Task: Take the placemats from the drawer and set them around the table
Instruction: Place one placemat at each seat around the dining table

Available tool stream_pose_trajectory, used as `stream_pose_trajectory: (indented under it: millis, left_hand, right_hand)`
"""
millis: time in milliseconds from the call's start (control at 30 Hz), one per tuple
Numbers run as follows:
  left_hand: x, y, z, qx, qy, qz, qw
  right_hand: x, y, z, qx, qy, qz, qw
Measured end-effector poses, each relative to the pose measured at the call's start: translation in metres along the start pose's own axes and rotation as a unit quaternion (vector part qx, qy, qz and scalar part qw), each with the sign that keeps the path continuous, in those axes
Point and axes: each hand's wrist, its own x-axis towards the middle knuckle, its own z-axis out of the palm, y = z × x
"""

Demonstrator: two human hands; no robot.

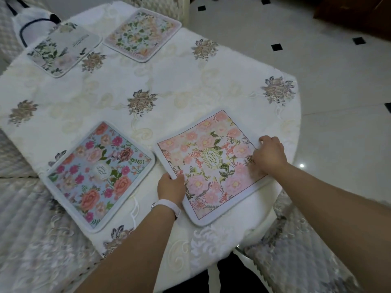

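At table's (169,81) near-right edge: pink placemat (211,166), askew, pinched on one side by left hand (171,187), gripped opposite by right hand (270,154).

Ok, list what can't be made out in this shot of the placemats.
Head view:
- Drawer: outside the frame.
- Lettering on the far grey placemat: too small and blurred.
- Right corner of the pink placemat: covered by the right hand.
- White bag: cut off by the top edge.
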Motion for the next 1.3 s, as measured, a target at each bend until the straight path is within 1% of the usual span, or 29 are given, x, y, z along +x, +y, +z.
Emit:
stream_pose_trajectory:
  millis: [133,267,367,533,733,833,867,900,967,1000,1067,1133,1167,1233,1300]
  left_hand:
    - [-0.014,-0.004,0.002,-0.021,-0.019,0.01,1.0]
    - [-0.03,-0.024,0.002,-0.046,-0.063,-0.016,0.997]
    - [-0.046,-0.038,0.006,-0.053,-0.078,-0.032,0.995]
    - [-0.054,-0.05,0.01,-0.013,-0.091,-0.038,0.995]
    - [-0.05,-0.05,0.005,-0.014,-0.087,-0.044,0.995]
    - [-0.048,-0.048,-0.001,0.019,-0.116,-0.053,0.992]
    - [-0.048,-0.047,-0.004,0.036,-0.113,-0.049,0.992]
    - [-0.047,-0.047,-0.007,0.056,-0.092,-0.035,0.994]
    - [-0.05,-0.046,-0.014,0.093,-0.012,0.02,0.995]
    - [-0.053,-0.045,-0.015,0.107,0.022,0.06,0.992]
    - [-0.053,-0.046,-0.013,0.141,0.053,0.178,0.972]
    - [-0.039,-0.047,-0.006,0.216,0.046,0.297,0.929]
    - [-0.028,-0.047,-0.001,0.267,0.034,0.336,0.903]
    - [-0.001,-0.045,0.008,0.363,-0.005,0.381,0.85]
    - [0.022,-0.041,0.014,0.427,-0.04,0.394,0.813]
  right_hand:
    - [0.01,0.008,-0.006,0.046,0.001,0.007,0.999]
    - [0.017,0.01,-0.011,0.032,-0.006,-0.009,0.999]
    - [0.02,0.01,-0.014,0.027,-0.001,-0.027,0.999]
    - [0.026,0.009,-0.01,0.03,0.012,-0.055,0.998]
    - [0.031,0.001,-0.005,0.036,0.021,-0.071,0.997]
    - [0.03,-0.001,-0.004,0.016,0.026,-0.076,0.997]
    - [0.027,-0.001,-0.003,-0.006,0.038,-0.085,0.996]
    - [0.024,0.0,-0.002,-0.035,0.055,-0.101,0.993]
    - [0.015,-0.001,0.003,-0.087,0.08,-0.162,0.98]
    - [0.01,-0.004,0.006,-0.104,0.075,-0.204,0.971]
    - [-0.001,-0.012,0.016,-0.149,0.027,-0.29,0.945]
    - [-0.012,-0.021,0.028,-0.205,-0.044,-0.357,0.91]
    - [-0.017,-0.025,0.036,-0.225,-0.074,-0.384,0.893]
    - [-0.027,-0.035,0.053,-0.249,-0.119,-0.428,0.861]
    - [-0.031,-0.046,0.07,-0.264,-0.135,-0.462,0.836]
